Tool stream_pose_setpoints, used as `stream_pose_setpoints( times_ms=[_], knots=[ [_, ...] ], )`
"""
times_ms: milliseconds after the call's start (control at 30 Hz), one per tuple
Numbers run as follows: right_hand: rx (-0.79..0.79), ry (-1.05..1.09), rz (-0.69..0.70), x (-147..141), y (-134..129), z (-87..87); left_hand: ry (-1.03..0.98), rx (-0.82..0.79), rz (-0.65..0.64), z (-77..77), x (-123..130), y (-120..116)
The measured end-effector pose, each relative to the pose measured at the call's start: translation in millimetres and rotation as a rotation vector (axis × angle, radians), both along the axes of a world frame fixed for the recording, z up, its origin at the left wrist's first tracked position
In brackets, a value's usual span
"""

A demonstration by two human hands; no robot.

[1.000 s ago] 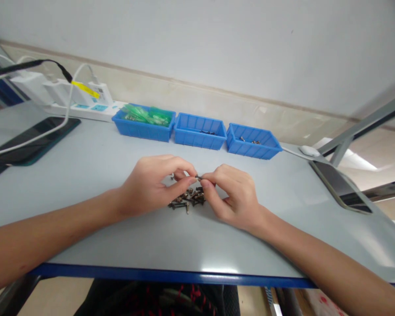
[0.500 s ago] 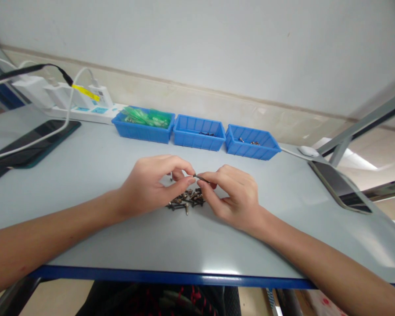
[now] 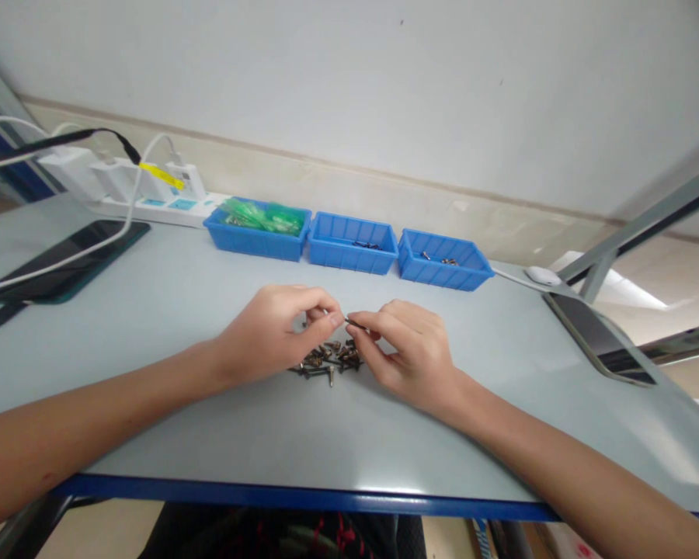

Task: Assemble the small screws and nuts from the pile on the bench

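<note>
My left hand (image 3: 285, 330) and my right hand (image 3: 408, 345) meet over a pile of screws (image 3: 326, 359), dark and brass-coloured, on the grey table. Between their fingertips is a thin dark screw (image 3: 355, 323); left thumb and forefinger pinch one end, right thumb and forefinger the other. Behind them stand three blue bins in a row. The left bin (image 3: 259, 242) holds green plastic bags, the middle bin (image 3: 352, 258) some dark screws, and the right bin (image 3: 443, 272) a few brass-coloured screws.
On the left lie a dark phone (image 3: 64, 260) with cables and a white power strip (image 3: 145, 211) with plugs. A second phone (image 3: 594, 338) and a white mouse-like object (image 3: 543, 276) are at the right. The table's blue edge (image 3: 303, 497) runs along the front.
The view has shifted slightly, so the bins and table sit a little lower. Both hands still hold the screw, with less of it showing between the fingertips.
</note>
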State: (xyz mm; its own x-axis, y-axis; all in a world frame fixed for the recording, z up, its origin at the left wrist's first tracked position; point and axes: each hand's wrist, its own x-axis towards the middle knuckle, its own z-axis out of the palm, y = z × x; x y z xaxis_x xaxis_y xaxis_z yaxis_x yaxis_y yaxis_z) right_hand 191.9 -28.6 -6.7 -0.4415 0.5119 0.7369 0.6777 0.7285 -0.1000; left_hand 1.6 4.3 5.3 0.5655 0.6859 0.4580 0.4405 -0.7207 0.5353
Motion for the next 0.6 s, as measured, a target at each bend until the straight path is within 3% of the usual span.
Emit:
stream_pose_setpoints(
  times_ms=[233, 467, 600],
  knots=[
    [-0.013, -0.009, 0.028, -0.3, -0.5, 0.3, -0.053, -0.15, -0.027, 3.2, -0.6, -1.8],
    [-0.074, 0.042, 0.049, -2.2, -1.1, -0.4, -0.066, -0.149, -0.01, 5.2, -1.7, -1.9],
    [-0.016, 0.048, 0.024, -3.0, -2.3, 6.3, -0.049, -0.148, 0.019, 8.9, -0.7, -2.6]
  ],
)
